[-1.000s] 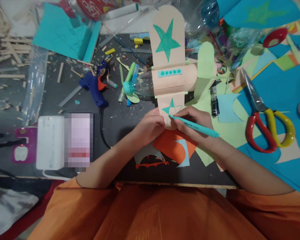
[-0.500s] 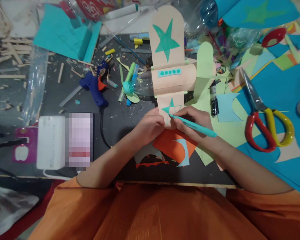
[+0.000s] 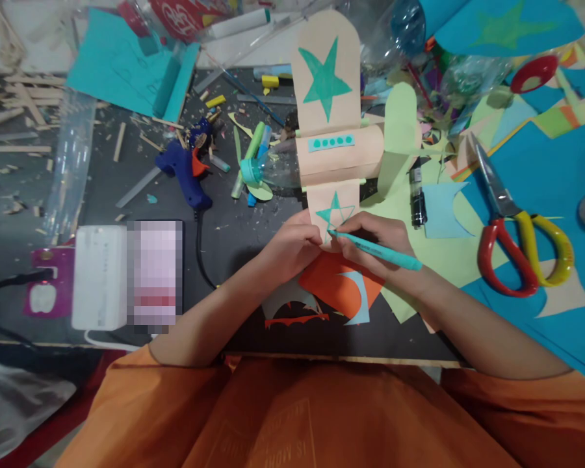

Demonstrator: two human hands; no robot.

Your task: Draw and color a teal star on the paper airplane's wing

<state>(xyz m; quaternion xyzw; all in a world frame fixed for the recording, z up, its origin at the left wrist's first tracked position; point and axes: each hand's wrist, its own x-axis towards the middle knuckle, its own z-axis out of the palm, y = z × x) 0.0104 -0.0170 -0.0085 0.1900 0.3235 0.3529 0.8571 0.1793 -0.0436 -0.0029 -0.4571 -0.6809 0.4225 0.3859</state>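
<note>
A bottle airplane (image 3: pixel 341 156) wrapped in peach paper lies in the middle, its teal cap (image 3: pixel 251 171) pointing left. Its far wing (image 3: pixel 326 23) bears a filled green star. On the near wing (image 3: pixel 316 195) is a star outline, partly coloured in. My left hand (image 3: pixel 299 240) pinches the left edge of that near wing. In my right hand (image 3: pixel 377 237) is a teal marker (image 3: pixel 385 252), its tip touching the lower left part of the star. The pale green tail (image 3: pixel 400 117) stands at the bottle's right end.
A blue glue gun (image 3: pixel 182 172), a white box (image 3: pixel 100 278) and a phone (image 3: pixel 158 273) are on the left. Large scissors (image 3: pixel 507 208) lie on blue paper at the right, beside a black marker (image 3: pixel 417 195). Orange scraps (image 3: pixel 338 283) lie below the near wing.
The marker tip and my right hand have shifted slightly down toward the star's lower point. My left hand stays on the wing.
</note>
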